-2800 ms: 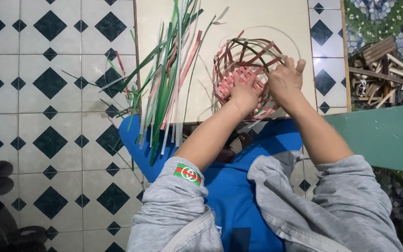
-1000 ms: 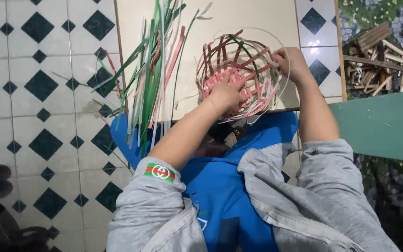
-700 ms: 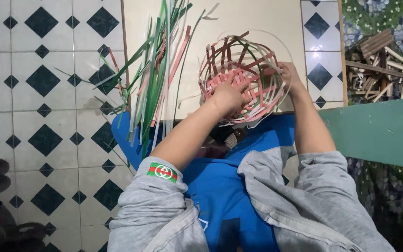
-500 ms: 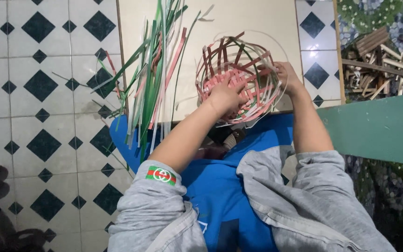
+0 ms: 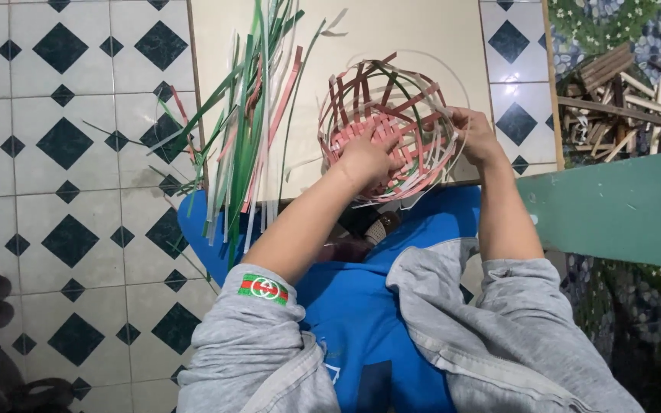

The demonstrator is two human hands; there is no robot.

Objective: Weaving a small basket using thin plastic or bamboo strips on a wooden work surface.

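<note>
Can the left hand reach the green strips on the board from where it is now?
Probably yes. The left hand presses on the woven basket, and the strips lie just beside it on the same board, with nothing between.

Diamond-tiled floor [image 5: 63, 145], wood offcuts [image 5: 613, 99] (piled), green board [image 5: 613, 206]

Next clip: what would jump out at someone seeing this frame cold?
The half-woven basket of pink, red and white strips, at the near edge of the pale board, with the left hand pressed inside it and the right hand on its rim. Left of it, a loose bundle of green, white and pink strips hangs over the board's edge above the diamond-patterned floor tiles.
</note>
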